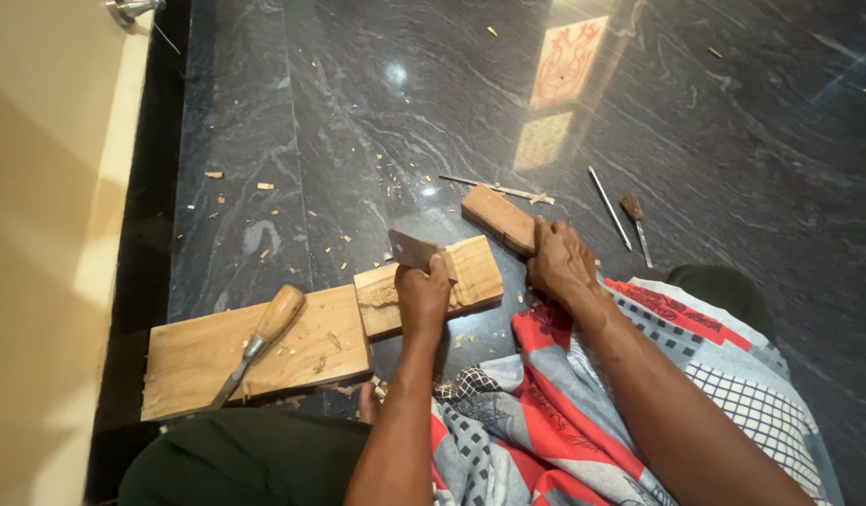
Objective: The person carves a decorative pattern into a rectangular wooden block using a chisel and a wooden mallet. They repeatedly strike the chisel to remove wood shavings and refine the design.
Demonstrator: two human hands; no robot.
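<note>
My left hand (422, 292) grips a wide flat chisel (412, 250), its blade standing on a small wooden block (475, 272) with a carved patch at its left end. My right hand (559, 262) is closed around a wooden mallet (499, 217), whose head lies just behind the block. Both arms reach forward over a red, grey and white checked cloth (564, 412) across my lap.
A larger plank (199, 356) lies on the left with a wooden-handled chisel (264, 337) resting on it. Thin metal tools (609, 208) and another long one (494, 188) lie on the dark polished stone floor (733, 122), scattered with wood chips. A cream wall (49, 234) runs along the left.
</note>
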